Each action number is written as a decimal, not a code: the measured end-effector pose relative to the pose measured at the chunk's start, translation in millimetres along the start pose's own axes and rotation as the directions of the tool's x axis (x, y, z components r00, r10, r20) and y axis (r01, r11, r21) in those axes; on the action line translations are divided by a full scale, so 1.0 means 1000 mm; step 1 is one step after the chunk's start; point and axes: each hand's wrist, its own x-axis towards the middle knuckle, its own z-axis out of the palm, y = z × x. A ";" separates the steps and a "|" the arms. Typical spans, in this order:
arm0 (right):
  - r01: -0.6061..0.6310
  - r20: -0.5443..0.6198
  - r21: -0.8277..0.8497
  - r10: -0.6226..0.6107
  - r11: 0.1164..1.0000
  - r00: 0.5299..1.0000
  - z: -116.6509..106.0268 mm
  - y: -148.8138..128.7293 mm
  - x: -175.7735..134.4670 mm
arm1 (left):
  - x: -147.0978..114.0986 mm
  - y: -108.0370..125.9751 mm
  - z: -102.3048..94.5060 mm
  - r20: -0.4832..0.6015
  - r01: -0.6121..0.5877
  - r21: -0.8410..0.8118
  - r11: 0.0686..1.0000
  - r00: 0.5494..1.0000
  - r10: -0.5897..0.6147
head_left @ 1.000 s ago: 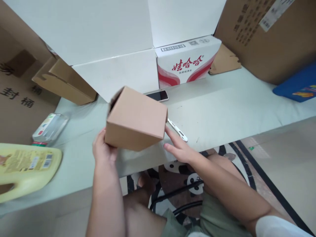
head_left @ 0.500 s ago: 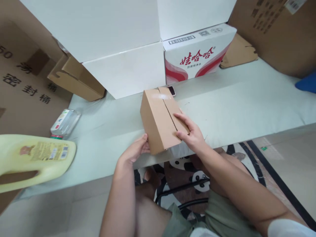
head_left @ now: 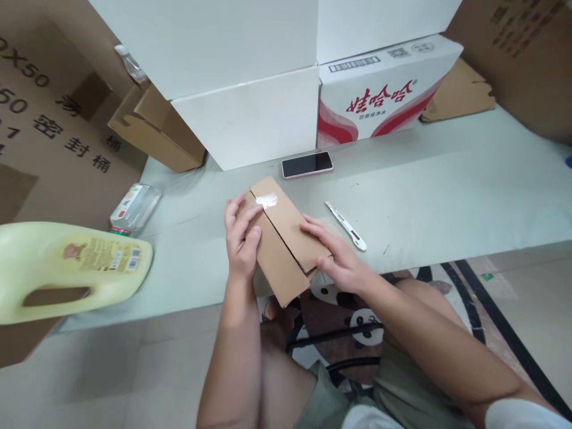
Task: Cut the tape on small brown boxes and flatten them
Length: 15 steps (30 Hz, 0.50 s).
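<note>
A small brown cardboard box [head_left: 286, 244] is tilted at the table's near edge, between my two hands. A seam runs along its top face, with a short piece of clear tape [head_left: 267, 201] across its far end. My left hand [head_left: 242, 235] grips the box's far left side, fingertips close to the tape. On the opposite side, my right hand [head_left: 338, 257] is closed around the near right edge, thumb by the end of the seam. A white utility knife [head_left: 346, 226] lies just right of the box. Beyond the box rests a phone [head_left: 307, 165], dark screen up.
White cartons [head_left: 250, 116] and a red-and-white water carton [head_left: 384, 98] stand along the back. At the left are a yellow jug [head_left: 111, 262], a clear bottle [head_left: 138, 208] lying down, an open cardboard box [head_left: 163, 131] and a large brown carton [head_left: 49, 149].
The box has turned and tipped, showing more of its top. My left hand has gone from its lower left side up to the far left side. The knife and whole phone now show.
</note>
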 end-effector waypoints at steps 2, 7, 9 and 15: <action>-0.101 -0.074 -0.135 0.092 0.986 0.993 -0.009 0.007 0.003 | -0.001 -0.002 0.002 -0.015 -0.020 -0.019 1.000 1.000 0.020; -0.515 -0.364 -0.656 0.367 0.552 0.856 -0.043 0.037 0.007 | -0.002 -0.004 0.004 -0.035 -0.019 -0.036 0.999 0.999 0.018; -0.539 -0.322 -0.711 0.473 0.451 0.820 -0.052 0.045 0.005 | -0.001 -0.004 0.004 -0.035 -0.013 -0.035 0.999 0.999 0.012; -0.510 -0.348 -0.465 0.380 0.724 0.857 -0.065 0.032 0.005 | -0.001 0.006 0.016 -0.044 -0.021 -0.009 1.000 0.999 0.021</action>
